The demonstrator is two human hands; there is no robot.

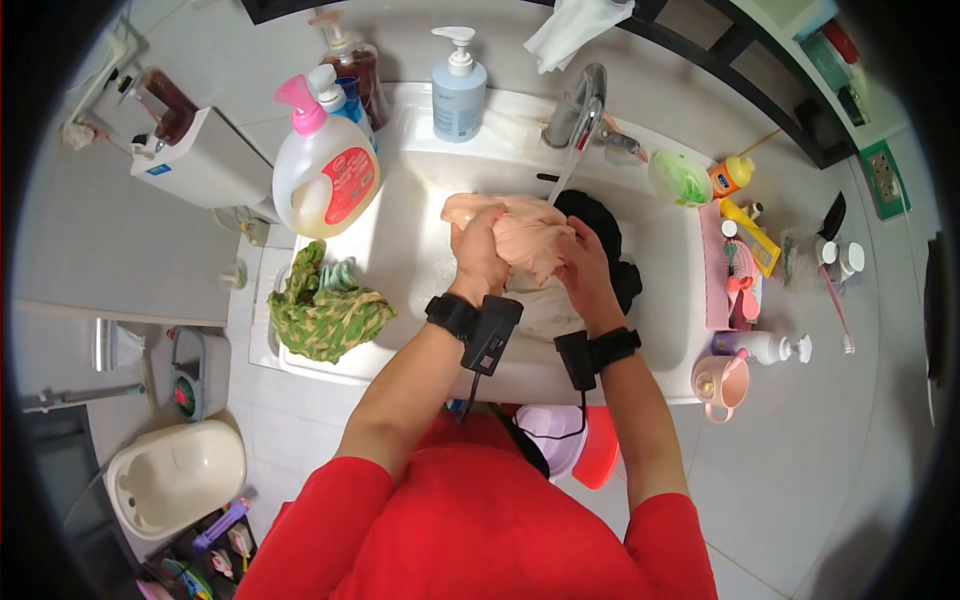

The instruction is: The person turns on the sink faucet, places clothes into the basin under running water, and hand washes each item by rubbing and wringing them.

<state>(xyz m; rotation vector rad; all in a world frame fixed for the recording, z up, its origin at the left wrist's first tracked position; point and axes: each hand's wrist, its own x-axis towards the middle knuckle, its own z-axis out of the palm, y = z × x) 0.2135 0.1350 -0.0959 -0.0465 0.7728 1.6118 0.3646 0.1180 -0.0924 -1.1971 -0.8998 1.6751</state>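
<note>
Over the white sink [400,190], a wet peach-coloured cloth garment [525,232] is bunched between my two hands. My left hand [482,250] grips its left side, fingers wrapped into the fabric. On the right, my right hand [587,262] pinches the garment's edge, with some fingertips hidden by folds. Water runs from the chrome faucet [590,100] in a stream just behind the garment. A black cloth [605,230] lies in the basin to the right, and a whitish cloth [545,305] lies below my hands.
A green patterned cloth [330,310] rests on the left rim beside a large detergent bottle [325,170]. A blue pump bottle [459,95] stands at the back. Along the right are a green bowl [680,178], a pink organizer [715,270] and a pink cup [722,384].
</note>
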